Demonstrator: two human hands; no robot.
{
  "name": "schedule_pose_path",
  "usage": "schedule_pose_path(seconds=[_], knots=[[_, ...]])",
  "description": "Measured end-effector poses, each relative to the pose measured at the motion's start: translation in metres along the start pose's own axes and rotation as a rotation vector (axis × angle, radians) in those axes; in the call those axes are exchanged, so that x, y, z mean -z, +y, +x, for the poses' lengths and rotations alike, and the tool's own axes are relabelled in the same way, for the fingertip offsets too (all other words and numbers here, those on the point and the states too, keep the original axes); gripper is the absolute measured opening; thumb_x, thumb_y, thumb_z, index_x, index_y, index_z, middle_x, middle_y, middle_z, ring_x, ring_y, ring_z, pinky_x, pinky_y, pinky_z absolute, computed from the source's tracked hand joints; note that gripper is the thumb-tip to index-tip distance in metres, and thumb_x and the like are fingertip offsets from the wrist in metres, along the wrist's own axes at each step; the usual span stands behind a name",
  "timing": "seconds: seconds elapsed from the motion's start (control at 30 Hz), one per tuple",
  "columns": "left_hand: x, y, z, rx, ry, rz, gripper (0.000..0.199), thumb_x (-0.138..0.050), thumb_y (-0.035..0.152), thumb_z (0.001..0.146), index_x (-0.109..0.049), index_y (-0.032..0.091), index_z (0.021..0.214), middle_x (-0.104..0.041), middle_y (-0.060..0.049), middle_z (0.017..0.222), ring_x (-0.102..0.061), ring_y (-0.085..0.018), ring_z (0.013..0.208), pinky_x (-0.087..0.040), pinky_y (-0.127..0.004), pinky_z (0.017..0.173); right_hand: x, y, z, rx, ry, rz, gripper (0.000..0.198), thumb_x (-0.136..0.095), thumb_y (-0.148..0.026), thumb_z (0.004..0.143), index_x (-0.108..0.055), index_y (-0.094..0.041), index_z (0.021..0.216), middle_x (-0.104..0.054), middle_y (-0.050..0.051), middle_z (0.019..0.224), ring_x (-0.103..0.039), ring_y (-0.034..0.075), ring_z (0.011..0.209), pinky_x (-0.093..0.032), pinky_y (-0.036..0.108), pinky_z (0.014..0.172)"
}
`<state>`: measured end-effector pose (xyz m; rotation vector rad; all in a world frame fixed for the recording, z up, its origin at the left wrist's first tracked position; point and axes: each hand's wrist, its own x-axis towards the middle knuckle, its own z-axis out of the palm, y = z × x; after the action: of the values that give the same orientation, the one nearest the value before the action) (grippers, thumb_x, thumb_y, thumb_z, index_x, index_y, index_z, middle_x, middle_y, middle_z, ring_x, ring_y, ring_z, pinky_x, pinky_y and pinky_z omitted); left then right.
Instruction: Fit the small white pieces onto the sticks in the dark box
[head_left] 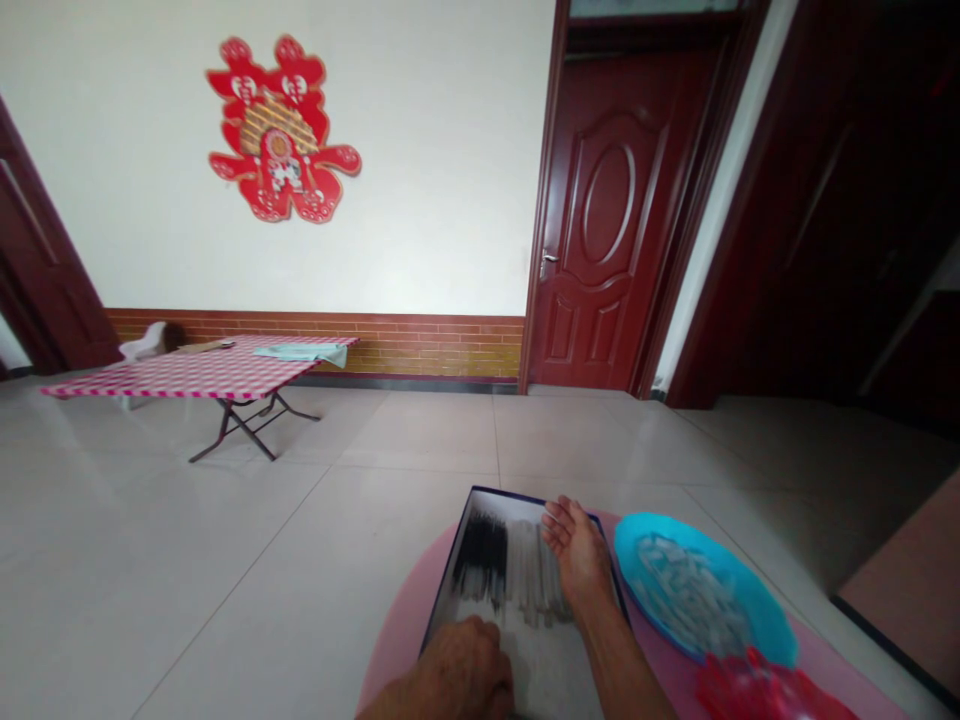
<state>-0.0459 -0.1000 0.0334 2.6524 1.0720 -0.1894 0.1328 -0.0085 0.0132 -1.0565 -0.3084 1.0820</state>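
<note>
A shallow box (540, 655) with a white inside and a dark blue rim lies in front of me. In it are rows of thin sticks: a dark bundle (481, 550) at the left and pale, see-through sticks (529, 575) beside it. My left hand (465, 660) is over the near left part of the box, its fingers curled in; whatever they may hold is hidden. My right hand (581, 550) is at the box's right side, next to the pale sticks, its fingers loosely bent with nothing visible in them.
The box rests on a round pink surface (397, 630). To its right stands a blue basin (772, 625) of pale, see-through pieces, with a red plastic bag (765, 690) nearer me. Farther off are a folding table (187, 372) with a checked cover and a red door (600, 240).
</note>
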Motion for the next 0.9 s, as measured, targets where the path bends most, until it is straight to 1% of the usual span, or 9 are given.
schedule_pose_path(seconds=[0.07,0.17,0.27,0.37,0.47,0.57,0.67,0.8,0.9], knots=[[0.010,-0.003,0.011,0.048,0.109,0.006,0.026,-0.048,0.018,0.085,-0.073,0.015,0.088,-0.071,-0.012,0.091,-0.067,-0.025,0.087,-0.054,-0.036,0.081,0.000,0.000,0.001,0.001,0.017,-0.001,0.031,-0.063,-0.037,0.067,-0.064,-0.016,0.090,-0.071,0.002,0.075,-0.064,0.013,0.062,-0.048,0.022,0.052],[0.017,-0.013,0.046,0.200,0.210,0.006,0.027,-0.048,0.016,0.083,-0.073,0.012,0.091,-0.071,-0.016,0.095,-0.067,-0.029,0.092,-0.053,-0.040,0.083,0.000,0.001,0.004,0.016,0.039,0.001,0.031,-0.063,-0.036,0.065,-0.064,-0.017,0.089,-0.070,0.001,0.073,-0.063,0.013,0.060,-0.047,0.021,0.050],[0.014,-0.024,0.087,0.317,0.301,-0.069,0.026,-0.053,0.014,0.079,-0.073,0.010,0.094,-0.072,-0.018,0.098,-0.067,-0.030,0.097,-0.050,-0.038,0.088,0.002,0.003,0.005,0.026,0.041,-0.002,0.032,-0.063,-0.036,0.064,-0.063,-0.018,0.090,-0.070,0.001,0.075,-0.063,0.013,0.060,-0.047,0.021,0.050],[0.007,-0.035,0.111,0.397,0.372,-0.129,0.027,-0.053,0.012,0.078,-0.074,0.010,0.095,-0.073,-0.017,0.096,-0.068,-0.028,0.095,-0.051,-0.034,0.086,0.007,0.004,0.007,0.050,0.048,-0.033,0.036,-0.062,-0.040,0.064,-0.063,-0.018,0.092,-0.071,0.002,0.080,-0.064,0.014,0.063,-0.048,0.022,0.051],[0.002,-0.046,0.112,0.436,0.469,-0.192,0.031,-0.047,0.013,0.085,-0.073,0.015,0.101,-0.074,-0.012,0.098,-0.068,-0.024,0.095,-0.050,-0.031,0.088,0.012,0.007,0.009,0.133,0.034,-0.180,0.041,-0.059,-0.046,0.066,-0.064,-0.018,0.095,-0.072,0.005,0.086,-0.065,0.017,0.067,-0.050,0.025,0.054],[-0.001,-0.056,0.105,0.440,0.559,-0.230,0.031,-0.043,0.017,0.090,-0.072,0.018,0.102,-0.073,-0.008,0.101,-0.066,-0.020,0.098,-0.048,-0.029,0.090,0.012,0.013,0.008,0.313,-0.147,-0.588,0.036,-0.054,-0.045,0.070,-0.068,-0.019,0.092,-0.073,0.006,0.085,-0.067,0.021,0.073,-0.052,0.030,0.061],[-0.004,-0.063,0.103,0.436,0.628,-0.250,0.032,-0.041,0.015,0.091,-0.069,0.019,0.106,-0.071,-0.007,0.105,-0.064,-0.018,0.102,-0.047,-0.027,0.093,0.008,0.022,0.004,0.505,-0.318,-0.917,0.024,-0.051,-0.031,0.069,-0.071,-0.021,0.078,-0.073,0.006,0.081,-0.066,0.023,0.080,-0.052,0.034,0.077],[-0.005,-0.069,0.108,0.457,0.697,-0.272,0.042,-0.034,0.006,0.088,-0.060,0.017,0.119,-0.068,-0.007,0.110,-0.062,-0.016,0.104,-0.046,-0.028,0.094,0.008,0.031,-0.003,0.604,-0.379,-1.065,0.020,-0.052,-0.019,0.064,-0.072,-0.021,0.068,-0.072,0.006,0.077,-0.064,0.023,0.081,-0.048,0.035,0.083],[-0.005,-0.069,0.109,0.463,0.707,-0.282,0.043,-0.032,0.005,0.088,-0.059,0.015,0.120,-0.068,-0.009,0.107,-0.063,-0.016,0.100,-0.048,-0.028,0.092,0.012,0.030,-0.002,0.644,-0.382,-1.152,0.022,-0.051,-0.015,0.064,-0.072,-0.022,0.067,-0.071,0.006,0.076,-0.064,0.023,0.080,-0.047,0.036,0.084]])
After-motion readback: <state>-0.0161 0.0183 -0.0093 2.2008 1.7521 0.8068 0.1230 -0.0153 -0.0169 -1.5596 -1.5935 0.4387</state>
